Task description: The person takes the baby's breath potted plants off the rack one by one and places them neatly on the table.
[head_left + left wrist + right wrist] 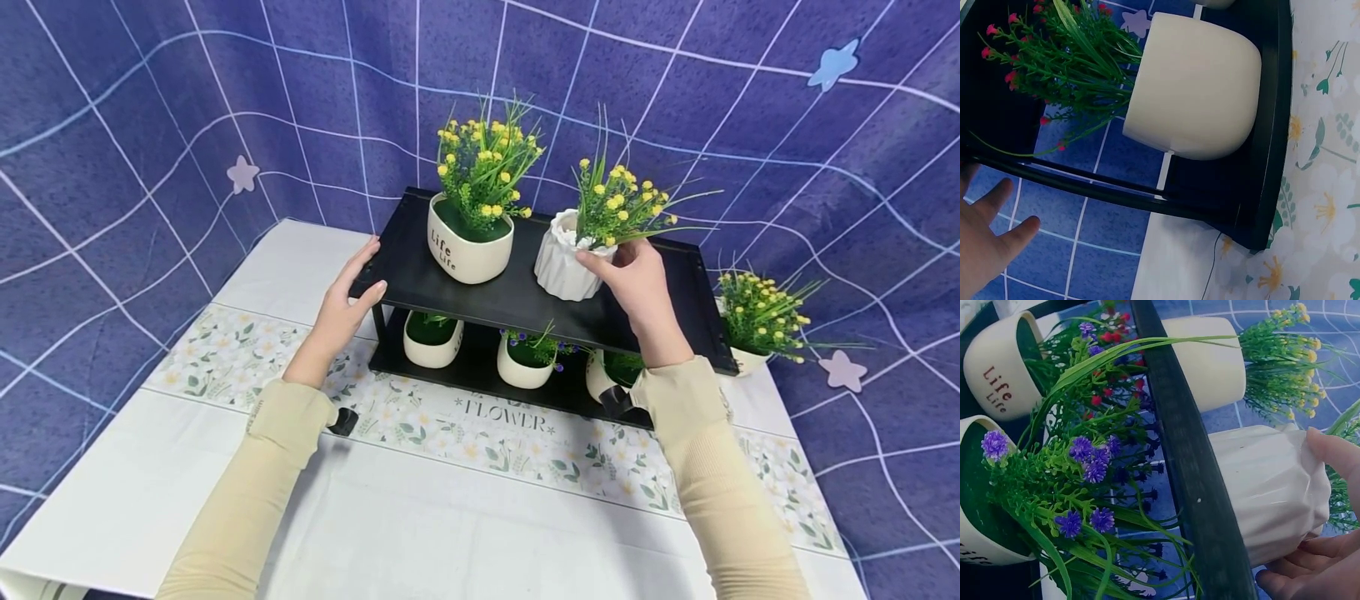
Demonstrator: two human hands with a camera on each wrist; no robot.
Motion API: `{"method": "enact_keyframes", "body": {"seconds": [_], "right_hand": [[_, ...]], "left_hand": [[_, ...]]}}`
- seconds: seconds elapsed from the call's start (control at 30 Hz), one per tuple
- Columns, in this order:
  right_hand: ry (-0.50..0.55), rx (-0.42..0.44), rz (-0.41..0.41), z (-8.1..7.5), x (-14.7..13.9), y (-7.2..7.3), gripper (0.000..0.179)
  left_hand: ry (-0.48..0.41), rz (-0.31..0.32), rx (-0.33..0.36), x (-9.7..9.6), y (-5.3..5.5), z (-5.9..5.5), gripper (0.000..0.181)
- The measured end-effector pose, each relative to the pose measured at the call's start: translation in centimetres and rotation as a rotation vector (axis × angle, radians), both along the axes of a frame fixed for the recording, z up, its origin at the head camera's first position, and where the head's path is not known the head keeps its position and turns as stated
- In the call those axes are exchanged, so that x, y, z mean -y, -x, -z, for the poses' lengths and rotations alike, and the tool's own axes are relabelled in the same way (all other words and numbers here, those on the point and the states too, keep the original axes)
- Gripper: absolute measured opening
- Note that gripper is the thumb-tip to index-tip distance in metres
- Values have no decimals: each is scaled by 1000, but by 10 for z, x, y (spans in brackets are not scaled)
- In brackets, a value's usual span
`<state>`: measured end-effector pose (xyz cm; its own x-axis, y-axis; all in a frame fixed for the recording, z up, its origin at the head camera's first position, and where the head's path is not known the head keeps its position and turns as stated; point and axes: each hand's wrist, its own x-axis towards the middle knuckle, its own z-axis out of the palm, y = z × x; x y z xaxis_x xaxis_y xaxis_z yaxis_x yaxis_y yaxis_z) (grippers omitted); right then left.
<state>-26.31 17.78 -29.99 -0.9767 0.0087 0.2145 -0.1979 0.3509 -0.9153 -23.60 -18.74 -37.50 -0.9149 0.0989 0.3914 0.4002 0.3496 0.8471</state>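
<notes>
On the top board of a black two-tier shelf (465,296) stands a white fluted flower pot (567,265) with yellow artificial flowers (618,196). My right hand (637,279) grips this pot at its right side, thumb at the rim; the right wrist view shows fingers lower on the pot (1272,494). At the shelf's left end, my left hand (341,304) rests with thumb and fingers spread along the board's edge, holding nothing. A cream pot marked "Life" (472,254), also with yellow flowers, sits on the top board between the hands.
Several cream pots (525,367) stand on the lower tier, with red flowers (1013,56) and purple flowers (1094,459). Another yellow-flowered pot (750,360) is right of the shelf. A floral runner (480,437) crosses the white table (450,533); a blue grid curtain (300,100) hangs behind.
</notes>
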Motion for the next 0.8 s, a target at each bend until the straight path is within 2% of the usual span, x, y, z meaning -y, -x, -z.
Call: {"method": "enact_keyframes", "body": {"seconds": [0.37,0.53,0.8], "right_hand": [[-43,12,35,-3,0,5,66],[-69,10,24,-3,0,7,65],[-37,34,-9,-2,-1,8,69]], "left_hand": [[10,3,12,-2,-3,-5,57],[15,-4,23,-2,-5,-6,57],[11,-3,21,-2,-4,-5,57]]}}
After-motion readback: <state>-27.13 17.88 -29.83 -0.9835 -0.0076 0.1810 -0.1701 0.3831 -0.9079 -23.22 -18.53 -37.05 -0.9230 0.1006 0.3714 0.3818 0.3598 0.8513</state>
